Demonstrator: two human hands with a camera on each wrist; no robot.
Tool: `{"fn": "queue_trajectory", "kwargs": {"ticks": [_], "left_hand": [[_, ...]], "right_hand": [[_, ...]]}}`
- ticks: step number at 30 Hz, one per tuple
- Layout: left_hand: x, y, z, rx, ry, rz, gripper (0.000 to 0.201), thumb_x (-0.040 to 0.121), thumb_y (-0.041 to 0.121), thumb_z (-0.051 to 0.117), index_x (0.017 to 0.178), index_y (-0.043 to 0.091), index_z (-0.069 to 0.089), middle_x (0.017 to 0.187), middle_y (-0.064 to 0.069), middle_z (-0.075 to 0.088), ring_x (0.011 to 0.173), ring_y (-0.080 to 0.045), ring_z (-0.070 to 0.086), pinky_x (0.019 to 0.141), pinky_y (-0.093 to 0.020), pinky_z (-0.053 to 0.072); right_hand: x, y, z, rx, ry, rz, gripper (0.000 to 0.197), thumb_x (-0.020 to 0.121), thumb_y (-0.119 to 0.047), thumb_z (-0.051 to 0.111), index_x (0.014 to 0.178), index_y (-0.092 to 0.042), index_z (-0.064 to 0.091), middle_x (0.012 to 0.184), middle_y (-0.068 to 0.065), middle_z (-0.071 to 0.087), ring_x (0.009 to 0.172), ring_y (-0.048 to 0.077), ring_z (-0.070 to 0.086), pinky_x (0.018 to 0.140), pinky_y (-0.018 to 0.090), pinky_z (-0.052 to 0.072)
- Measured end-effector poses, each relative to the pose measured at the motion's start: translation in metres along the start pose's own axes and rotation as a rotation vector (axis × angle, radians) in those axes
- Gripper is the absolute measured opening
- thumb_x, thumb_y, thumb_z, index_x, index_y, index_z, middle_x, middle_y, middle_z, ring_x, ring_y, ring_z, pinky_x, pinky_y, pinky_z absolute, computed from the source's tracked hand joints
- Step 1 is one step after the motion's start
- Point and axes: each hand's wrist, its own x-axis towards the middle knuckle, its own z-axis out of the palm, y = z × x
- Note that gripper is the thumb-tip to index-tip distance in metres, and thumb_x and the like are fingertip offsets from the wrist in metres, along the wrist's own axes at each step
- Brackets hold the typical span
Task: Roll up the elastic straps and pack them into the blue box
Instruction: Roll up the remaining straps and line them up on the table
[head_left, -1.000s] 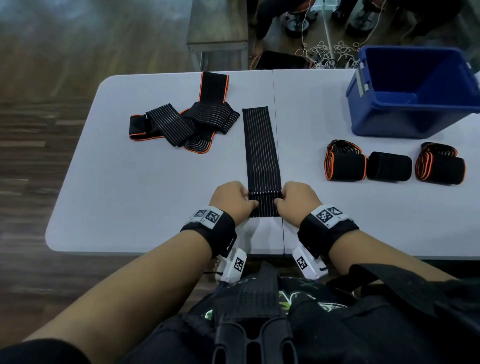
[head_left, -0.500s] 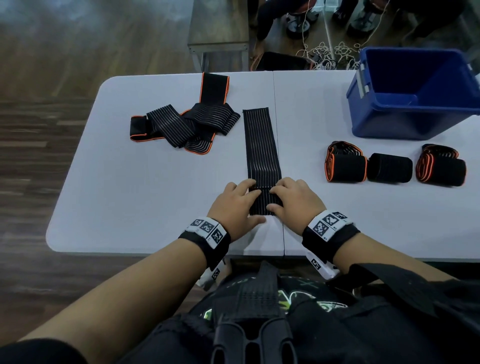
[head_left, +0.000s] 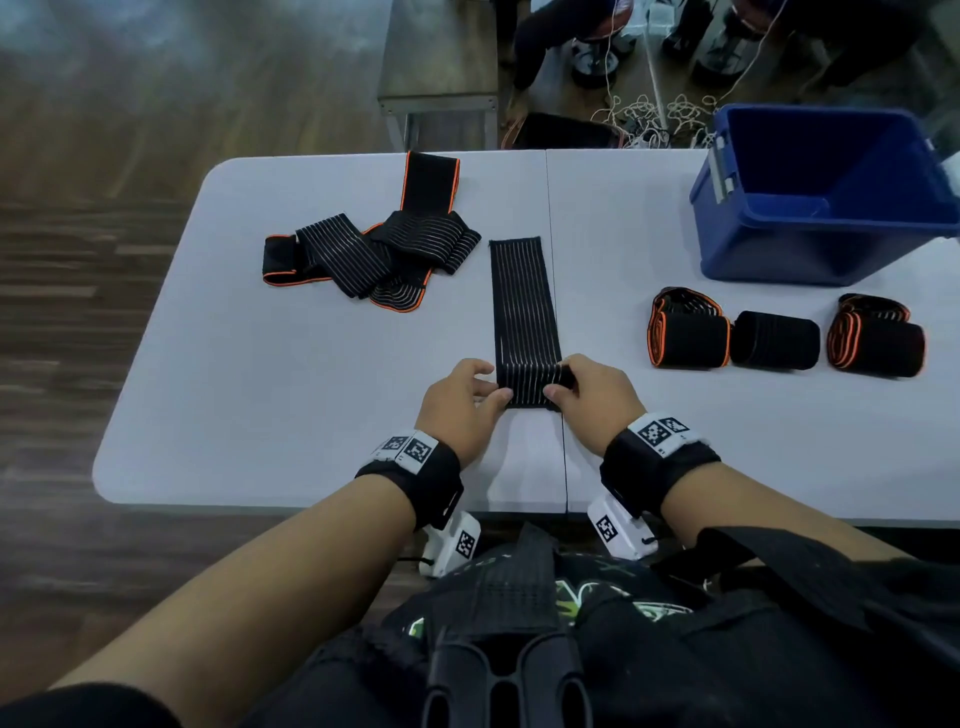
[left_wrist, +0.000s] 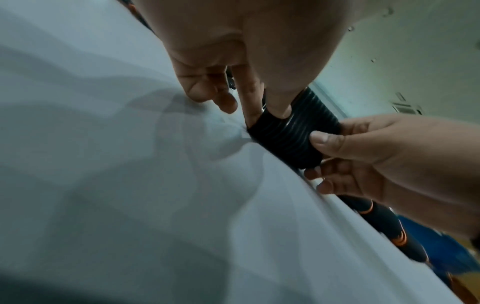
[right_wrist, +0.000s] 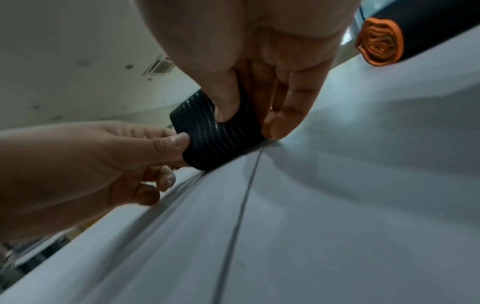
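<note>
A black ribbed elastic strap (head_left: 524, 306) lies stretched away from me on the white table (head_left: 311, 395), its near end wound into a short roll (head_left: 530, 387). My left hand (head_left: 462, 400) pinches the roll's left end, thumb on the roll (left_wrist: 283, 142). My right hand (head_left: 587, 389) grips the right end, thumb over the roll (right_wrist: 221, 135). The blue box (head_left: 826, 197) stands empty at the far right. Three rolled straps (head_left: 779, 338) lie in a row in front of it.
A loose heap of unrolled black and orange-edged straps (head_left: 384, 249) lies at the far left of the table. Beyond the far edge are a grey bench (head_left: 441, 78), cables and stool bases on the floor. The table's seam runs just right of the strap.
The hands rolled the near end forward: from pinching the flat end, to flat fingers on top, to now gripping a thicker roll farther up the strap.
</note>
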Motion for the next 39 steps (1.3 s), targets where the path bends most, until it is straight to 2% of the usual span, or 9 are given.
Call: {"fn": "queue_trajectory", "kwargs": {"ticks": [3, 11, 17, 22, 24, 27, 32, 35, 39], "left_hand": [[0.0, 0.002, 0.001, 0.007, 0.025, -0.044, 0.025, 0.093, 0.039, 0.066, 0.112, 0.022, 0.065, 0.091, 0.009, 0.071, 0.091, -0.01, 0.066, 0.083, -0.025, 0.048], [0.001, 0.004, 0.001, -0.067, 0.05, -0.087, 0.018, 0.083, 0.029, 0.077, 0.098, 0.02, 0.077, 0.088, 0.007, 0.076, 0.085, -0.006, 0.071, 0.09, -0.03, 0.057], [-0.002, 0.008, -0.003, -0.194, 0.043, -0.086, 0.035, 0.084, 0.021, 0.076, 0.11, 0.026, 0.053, 0.076, 0.002, 0.075, 0.079, -0.011, 0.071, 0.083, -0.034, 0.057], [-0.005, 0.01, -0.008, -0.019, 0.039, -0.006, 0.03, 0.088, 0.026, 0.073, 0.109, 0.028, 0.052, 0.073, 0.005, 0.071, 0.078, -0.011, 0.068, 0.078, -0.031, 0.054], [-0.004, 0.01, -0.008, 0.056, 0.02, 0.031, 0.024, 0.089, 0.029, 0.072, 0.108, 0.026, 0.058, 0.082, 0.007, 0.07, 0.082, -0.012, 0.066, 0.081, -0.031, 0.054], [-0.002, 0.007, -0.005, 0.192, 0.021, 0.122, 0.023, 0.092, 0.03, 0.069, 0.114, 0.022, 0.066, 0.108, 0.003, 0.065, 0.098, -0.016, 0.061, 0.09, -0.028, 0.047], [-0.004, 0.003, -0.004, 0.399, -0.048, 0.276, 0.047, 0.092, 0.039, 0.067, 0.13, 0.011, 0.065, 0.141, 0.0, 0.051, 0.123, -0.023, 0.051, 0.108, -0.033, 0.041], [-0.005, 0.0, -0.007, 0.426, -0.143, 0.276, 0.072, 0.081, 0.044, 0.078, 0.141, 0.014, 0.053, 0.148, 0.003, 0.046, 0.131, -0.02, 0.044, 0.112, -0.031, 0.035], [-0.004, 0.0, -0.008, 0.377, -0.117, 0.293, 0.066, 0.08, 0.029, 0.078, 0.14, 0.022, 0.049, 0.137, 0.002, 0.057, 0.122, -0.021, 0.05, 0.105, -0.032, 0.039]], "right_hand": [[0.0, 0.0, 0.002, 0.012, 0.004, 0.063, 0.023, 0.095, -0.034, 0.06, 0.108, -0.015, 0.061, 0.086, -0.003, 0.061, 0.083, 0.019, 0.055, 0.065, 0.027, 0.035], [-0.004, -0.005, -0.001, 0.118, 0.036, 0.055, 0.009, 0.088, -0.027, 0.07, 0.092, -0.021, 0.065, 0.089, -0.002, 0.067, 0.086, 0.018, 0.061, 0.074, 0.026, 0.042], [-0.005, -0.005, 0.002, 0.253, 0.043, 0.088, 0.027, 0.093, -0.026, 0.064, 0.118, -0.017, 0.06, 0.096, -0.002, 0.069, 0.092, 0.017, 0.065, 0.087, 0.034, 0.053], [-0.006, -0.004, 0.001, 0.183, 0.073, 0.086, 0.032, 0.094, -0.023, 0.063, 0.121, -0.02, 0.046, 0.087, -0.004, 0.063, 0.086, 0.017, 0.062, 0.076, 0.029, 0.045], [-0.005, -0.002, 0.004, 0.121, 0.069, 0.055, 0.025, 0.093, -0.022, 0.063, 0.115, -0.019, 0.051, 0.09, -0.001, 0.064, 0.087, 0.018, 0.063, 0.074, 0.029, 0.044], [-0.002, -0.001, 0.007, 0.0, 0.07, 0.009, 0.022, 0.094, -0.026, 0.062, 0.113, -0.016, 0.062, 0.111, 0.005, 0.063, 0.103, 0.022, 0.06, 0.088, 0.03, 0.045], [-0.006, -0.001, 0.011, -0.099, -0.014, -0.045, 0.062, 0.076, -0.047, 0.077, 0.126, -0.014, 0.057, 0.121, 0.002, 0.053, 0.105, 0.019, 0.058, 0.093, 0.032, 0.049], [-0.007, 0.0, 0.009, -0.144, -0.1, -0.06, 0.079, 0.071, -0.036, 0.084, 0.137, -0.015, 0.046, 0.13, 0.003, 0.045, 0.111, 0.021, 0.055, 0.096, 0.036, 0.05], [-0.005, 0.002, 0.004, -0.195, -0.138, -0.11, 0.066, 0.081, -0.023, 0.076, 0.139, -0.013, 0.045, 0.133, 0.006, 0.043, 0.114, 0.026, 0.055, 0.099, 0.036, 0.047]]}}
